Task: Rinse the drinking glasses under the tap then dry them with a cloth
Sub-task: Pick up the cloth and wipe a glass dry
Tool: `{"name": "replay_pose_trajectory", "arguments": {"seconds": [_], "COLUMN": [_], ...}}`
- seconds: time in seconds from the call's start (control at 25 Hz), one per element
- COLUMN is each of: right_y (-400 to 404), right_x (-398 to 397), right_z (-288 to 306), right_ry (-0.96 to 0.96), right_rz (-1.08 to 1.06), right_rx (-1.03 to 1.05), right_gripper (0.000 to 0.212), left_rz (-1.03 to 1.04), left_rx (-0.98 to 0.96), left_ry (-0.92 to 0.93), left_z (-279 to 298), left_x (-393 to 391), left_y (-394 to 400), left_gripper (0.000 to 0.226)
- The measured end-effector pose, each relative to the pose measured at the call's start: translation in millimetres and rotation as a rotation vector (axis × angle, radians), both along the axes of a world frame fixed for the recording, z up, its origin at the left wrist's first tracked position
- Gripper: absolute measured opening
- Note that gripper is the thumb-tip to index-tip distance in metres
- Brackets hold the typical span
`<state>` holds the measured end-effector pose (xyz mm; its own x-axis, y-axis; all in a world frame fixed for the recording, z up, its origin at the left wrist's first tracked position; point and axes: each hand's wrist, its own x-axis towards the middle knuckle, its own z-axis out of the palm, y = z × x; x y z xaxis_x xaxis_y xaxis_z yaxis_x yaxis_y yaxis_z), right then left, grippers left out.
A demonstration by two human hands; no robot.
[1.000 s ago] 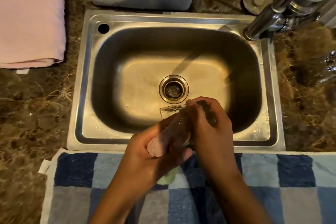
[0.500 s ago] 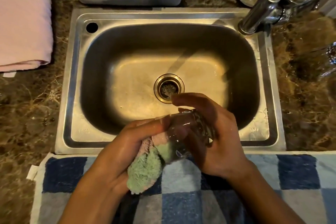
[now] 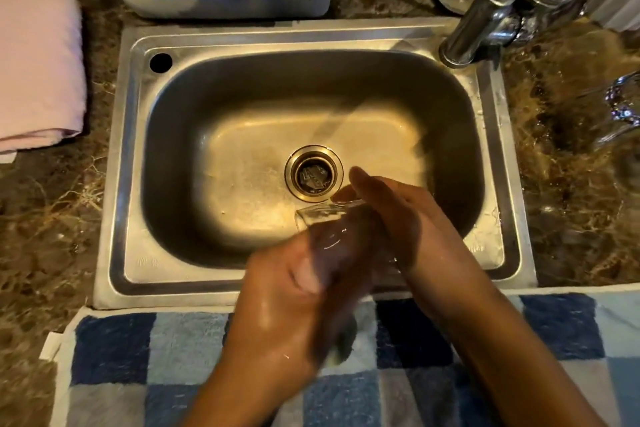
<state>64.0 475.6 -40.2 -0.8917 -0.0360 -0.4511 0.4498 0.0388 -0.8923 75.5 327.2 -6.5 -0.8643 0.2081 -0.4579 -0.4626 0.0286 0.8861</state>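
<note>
Head view: 2 hands meet over the near edge of the steel sink (image 3: 114, 218). The right hand (image 3: 398, 218) curls its fingers round a clear drinking glass (image 3: 322, 218), tilted on its side with one end toward the drain (image 3: 313, 173). The left hand (image 3: 287, 302) – blurred – grips a cloth (only a greenish scrap (image 3: 341, 352) shows) against the glass. A checked towel (image 3: 138, 357) lies on the worktop – a pink towel (image 3: 38, 69) sits far left.
</note>
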Motion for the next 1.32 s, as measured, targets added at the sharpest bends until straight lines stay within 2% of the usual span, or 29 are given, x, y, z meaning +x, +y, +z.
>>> {"name": "replay_pose_trajectory", "arguments": {"seconds": [0.04,0.08,0.12,0.2,0.28,0.4,0.48,0.52,0.56,0.6,0.68,0.72,0.76,0.8,0.84,0.88,1.0,1.04,1.08,1.12,1.2,1.28,1.32], "right_y": [-2.7,-4.3,-5.9,-9.7,-10.8,-8.0,-6.6,-5.0,-2.7,-1.4,-2.0,-2.8,-3.6,-3.8,-4.1,-5.0,-8.1,-8.8,-7.8,-4.6,0.6,3.8,4.1], "right_x": [3.6,6.2,7.4,5.5,2.3,-1.0,-0.3,0.6,2.5,4.8,7.7,8.5,8.7,7.9,6.0,3.9,-1.9,-3.1,-2.4,-0.7,-0.1,0.4,-0.1], "right_z": [0.1,-0.1,-0.9,-3.3,0.8,6.9,10.0,9.9,7.7,4.5,0.8,-0.7,-2.2,-4.2,-6.1,-6.1,-2.3,-0.4,0.7,-0.4,-3.0,-5.1,-6.1], "right_ry": [0.097,0.24,0.371,0.502,0.49,0.372,0.125,-0.006,-0.063,-0.037,0.182,0.308,0.406,0.451,0.452,0.417,0.166,0.052,-0.024,-0.045,0.033,0.214,0.297], "right_rz": [-0.056,-0.111,-0.156,-0.235,-0.284,-0.282,-0.324,-0.322,-0.283,-0.232,-0.172,-0.195,-0.231,-0.278,-0.324,-0.369,-0.443,-0.45,-0.433,-0.395,-0.321,-0.297,-0.321], "right_rx": [-0.043,-0.06,-0.035,-0.043,-0.072,-0.024,-0.127,-0.175,-0.173,-0.116,-0.029,-0.028,-0.042,-0.082,-0.107,-0.112,-0.161,-0.195,-0.182,-0.131,-0.055,-0.113,-0.159], "right_gripper": [0.044,0.038,0.031,0.02,0.018,0.025,0.036,0.042,0.046,0.046,0.04,0.035,0.029,0.023,0.017,0.015,0.021,0.026,0.032,0.038,0.036,0.023,0.021], "left_rz": [0.034,0.053,0.081,0.078,0.052,-0.039,-0.144,-0.134,-0.073,0.031,0.107,0.115,0.109,0.082,0.053,0.031,-0.056,-0.1,-0.103,-0.07,0.071,0.125,0.163], "left_rx": [0.257,0.447,0.569,0.666,0.51,-0.086,-0.328,-0.319,-0.209,-0.039,0.409,0.636,0.779,0.838,0.78,0.622,-0.017,-0.178,-0.263,-0.221,0.084,0.567,0.81], "left_ry": [-0.261,-0.435,-0.531,-0.516,-0.305,0.296,0.485,0.443,0.281,0.027,-0.45,-0.607,-0.683,-0.674,-0.571,-0.399,0.35,0.503,0.543,0.445,-0.038,-0.499,-0.666], "left_z": [-3.6,-10.4,-11.1,-5.3,6.1,10.1,8.0,7.0,5.8,4.7,-5.5,-9.1,-8.2,-8.2,-9.5,-8.3,-9.5,-15.3,-18.3,-19.3,-13.3,-20.0,-17.7], "left_x": [-5.0,-9.0,-13.3,-15.2,-6.7,7.7,12.0,13.0,10.4,3.5,-8.2,-12.6,-16.9,-17.5,-13.6,-8.1,7.3,12.5,16.4,18.0,6.5,-6.7,-13.6], "left_y": [-3.9,-11.0,-14.9,-11.3,-1.4,4.9,10.0,11.6,12.4,11.0,0.9,-5.0,-6.8,-5.4,-1.4,4.3,18.3,20.0,21.7,19.3,15.9,6.6,5.6], "left_gripper": [0.022,0.032,0.04,0.046,0.042,0.029,0.016,0.014,0.012,0.013,0.027,0.035,0.042,0.046,0.047,0.045,0.03,0.03,0.029,0.021,0.017,0.018,0.021]}}
